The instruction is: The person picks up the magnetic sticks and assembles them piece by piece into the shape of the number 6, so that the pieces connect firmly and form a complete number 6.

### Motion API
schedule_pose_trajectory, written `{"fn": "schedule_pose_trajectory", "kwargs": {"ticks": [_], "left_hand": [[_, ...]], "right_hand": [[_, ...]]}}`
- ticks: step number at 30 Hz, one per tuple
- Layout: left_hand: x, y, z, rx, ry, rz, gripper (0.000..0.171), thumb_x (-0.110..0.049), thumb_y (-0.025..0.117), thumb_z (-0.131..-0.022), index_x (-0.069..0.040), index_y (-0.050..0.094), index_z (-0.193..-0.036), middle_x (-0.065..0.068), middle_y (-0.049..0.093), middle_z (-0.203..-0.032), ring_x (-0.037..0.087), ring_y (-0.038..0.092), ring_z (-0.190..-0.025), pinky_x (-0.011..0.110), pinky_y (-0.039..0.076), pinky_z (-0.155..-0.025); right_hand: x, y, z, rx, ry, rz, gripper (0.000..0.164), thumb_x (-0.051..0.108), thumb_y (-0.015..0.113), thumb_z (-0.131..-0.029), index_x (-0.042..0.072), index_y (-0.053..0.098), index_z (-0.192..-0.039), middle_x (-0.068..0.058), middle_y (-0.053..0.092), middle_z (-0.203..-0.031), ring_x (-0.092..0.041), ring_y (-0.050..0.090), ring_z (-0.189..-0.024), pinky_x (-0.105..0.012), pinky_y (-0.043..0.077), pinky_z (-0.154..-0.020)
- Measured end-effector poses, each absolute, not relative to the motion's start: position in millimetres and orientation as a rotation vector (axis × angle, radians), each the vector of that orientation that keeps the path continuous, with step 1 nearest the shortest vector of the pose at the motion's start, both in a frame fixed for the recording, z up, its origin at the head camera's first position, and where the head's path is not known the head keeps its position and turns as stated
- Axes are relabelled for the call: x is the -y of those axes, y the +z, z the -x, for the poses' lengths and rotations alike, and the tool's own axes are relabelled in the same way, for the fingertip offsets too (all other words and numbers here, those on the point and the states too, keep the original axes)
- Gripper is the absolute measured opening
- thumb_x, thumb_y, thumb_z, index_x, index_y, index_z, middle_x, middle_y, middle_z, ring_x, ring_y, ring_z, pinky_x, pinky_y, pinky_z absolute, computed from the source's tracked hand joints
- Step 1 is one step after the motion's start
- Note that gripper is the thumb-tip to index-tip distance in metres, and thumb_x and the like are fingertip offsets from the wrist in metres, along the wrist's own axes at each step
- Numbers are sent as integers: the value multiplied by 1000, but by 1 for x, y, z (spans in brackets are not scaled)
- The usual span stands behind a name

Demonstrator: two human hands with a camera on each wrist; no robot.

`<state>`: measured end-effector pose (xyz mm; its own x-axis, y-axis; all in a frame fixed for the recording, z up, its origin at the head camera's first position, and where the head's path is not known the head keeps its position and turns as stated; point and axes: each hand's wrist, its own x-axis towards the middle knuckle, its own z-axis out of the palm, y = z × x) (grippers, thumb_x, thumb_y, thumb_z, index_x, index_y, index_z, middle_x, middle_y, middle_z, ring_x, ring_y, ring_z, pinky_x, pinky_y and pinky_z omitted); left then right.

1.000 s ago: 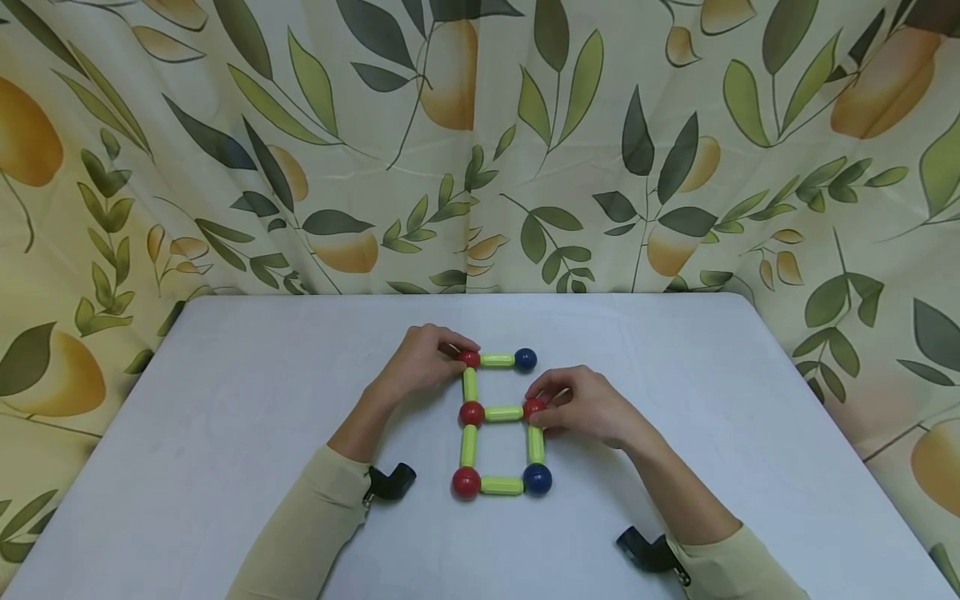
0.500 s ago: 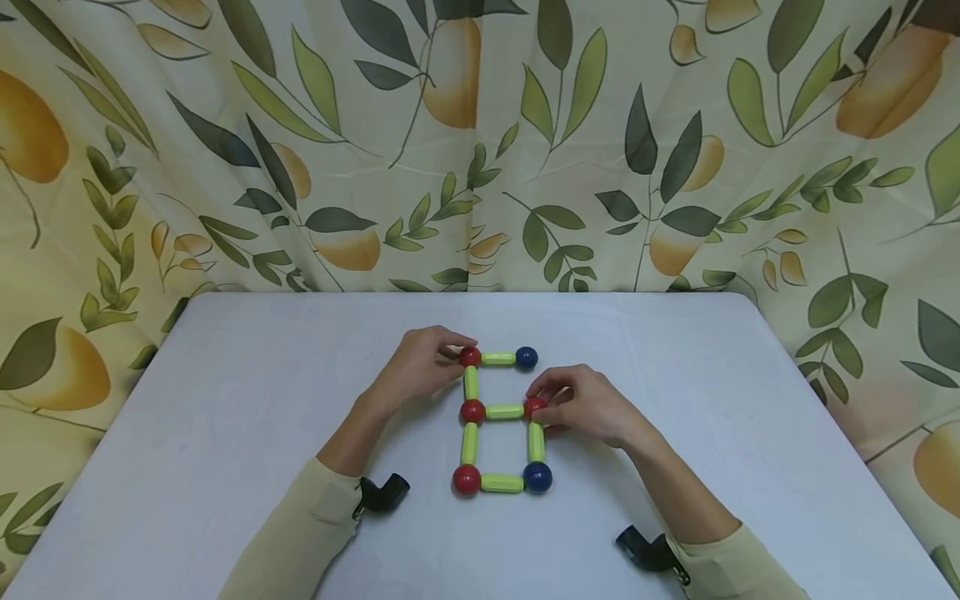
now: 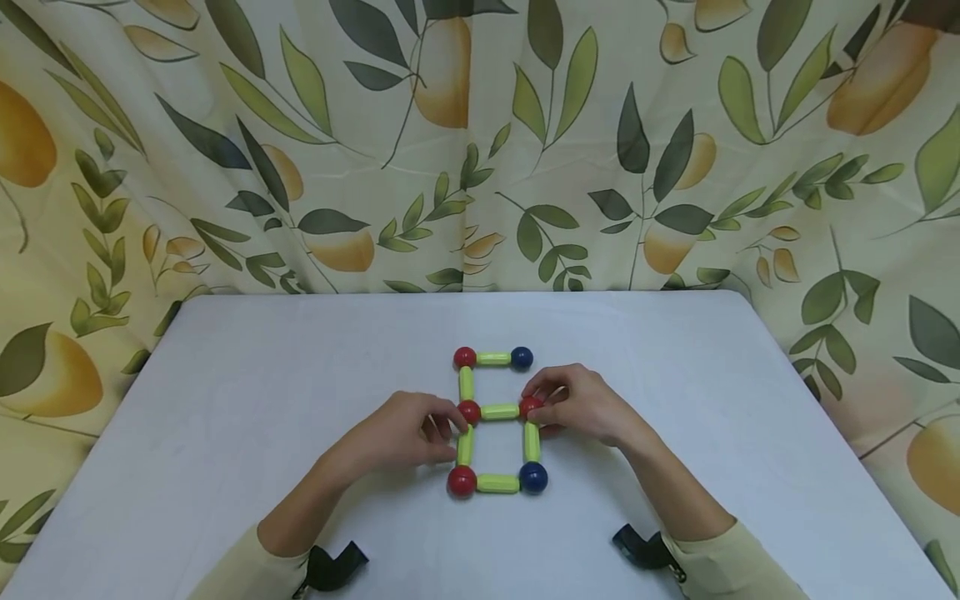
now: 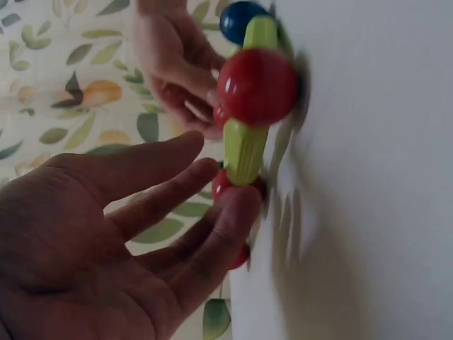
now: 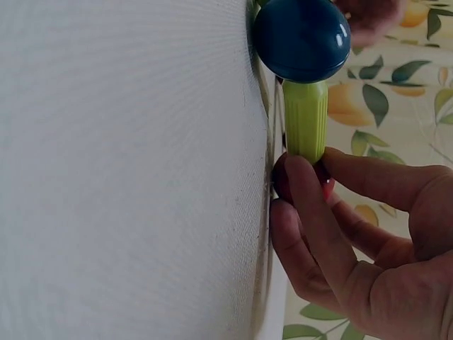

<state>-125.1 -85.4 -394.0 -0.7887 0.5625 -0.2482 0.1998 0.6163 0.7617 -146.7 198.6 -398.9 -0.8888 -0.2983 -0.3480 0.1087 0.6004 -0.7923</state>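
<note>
A flat figure of yellow-green rods joined by balls lies on the white table. Red balls stand at its top left (image 3: 464,358), middle left (image 3: 469,411) and bottom left (image 3: 462,481). Dark blue balls sit at the top right (image 3: 522,358) and bottom right (image 3: 533,477). My right hand (image 3: 585,406) pinches the middle-right red ball (image 5: 282,177), largely covered by the fingers. At the middle-left ball, my left hand (image 3: 412,429) has its fingers apart and loosely bent. One fingertip (image 4: 241,205) overlaps that ball in the left wrist view; whether it touches cannot be told.
The white-covered table (image 3: 247,400) reaches back to a leaf-and-fruit patterned curtain (image 3: 420,167). A black wrist camera (image 3: 335,567) is on the left sleeve, another black camera (image 3: 641,550) on the right one.
My left hand has left the top-left red ball and come down toward me to the middle-left one. The right hand keeps its place on the middle-right ball. The figure looks unchanged.
</note>
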Motion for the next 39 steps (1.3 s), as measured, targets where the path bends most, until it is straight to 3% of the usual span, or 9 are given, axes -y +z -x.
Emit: {"fn": "schedule_pose_trajectory", "kwargs": {"ticks": [7, 18, 33, 39], "left_hand": [[83, -399, 101, -2230, 1086, -568, 37, -16, 89, -83, -17, 76, -117, -1, 69, -97, 13, 66, -81, 24, 56, -71], [77, -407, 88, -2305, 1114, -519, 25, -14, 88, -83, -17, 79, -106, -6, 68, -89, 16, 62, -84, 24, 55, -71], [76, -409, 83, -2312, 1100, -588, 30, -12, 89, -81, -20, 79, -109, -7, 66, -91, 13, 63, -83, 21, 56, -71], [74, -408, 81, -2342, 1108, -565, 26, -9, 88, -81, -18, 80, -104, -6, 66, -86, 14, 61, -80, 21, 55, -68]], "right_hand": [[-198, -399, 145, -2400, -1201, 141, 25, 12, 82, -88, 9, 74, -113, -11, 66, -102, -23, 65, -88, -33, 63, -74], [-198, -400, 146, -2397, -1214, 136, 24, 11, 81, -89, 10, 74, -112, -11, 65, -101, -23, 65, -86, -34, 63, -74], [-198, -397, 146, -2392, -1210, 142, 24, 10, 80, -89, 9, 74, -113, -12, 65, -102, -23, 65, -86, -34, 63, -74], [-197, -399, 148, -2385, -1216, 146, 25, 10, 81, -89, 9, 74, -113, -12, 65, -102, -24, 65, -87, -34, 63, -74]]}}
